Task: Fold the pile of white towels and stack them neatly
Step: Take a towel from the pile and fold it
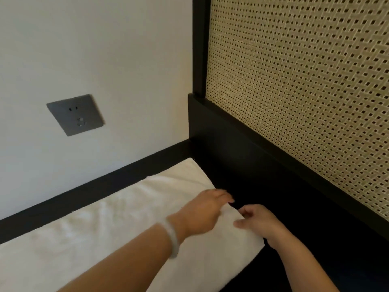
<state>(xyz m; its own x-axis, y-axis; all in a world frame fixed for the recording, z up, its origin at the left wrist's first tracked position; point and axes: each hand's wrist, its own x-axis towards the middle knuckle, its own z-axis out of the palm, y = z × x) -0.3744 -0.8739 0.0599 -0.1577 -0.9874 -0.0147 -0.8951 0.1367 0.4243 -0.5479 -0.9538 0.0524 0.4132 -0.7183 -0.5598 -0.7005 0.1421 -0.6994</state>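
A white towel [117, 220] lies spread lengthwise on a dark surface [294, 239], its long side along the wall. My left hand [202, 213], with a pale bangle on the wrist, lies palm down on the towel's right edge, fingers reaching over the edge. My right hand [259, 222] is just to the right, fingers curled and pinching the same edge of the towel. The far end of the towel reaches the corner by the dark frame.
A white wall with a grey power socket [74, 114] stands behind the towel. A black-framed woven cane panel [305, 91] rises on the right. A black skirting strip [94, 190] runs along the wall's base.
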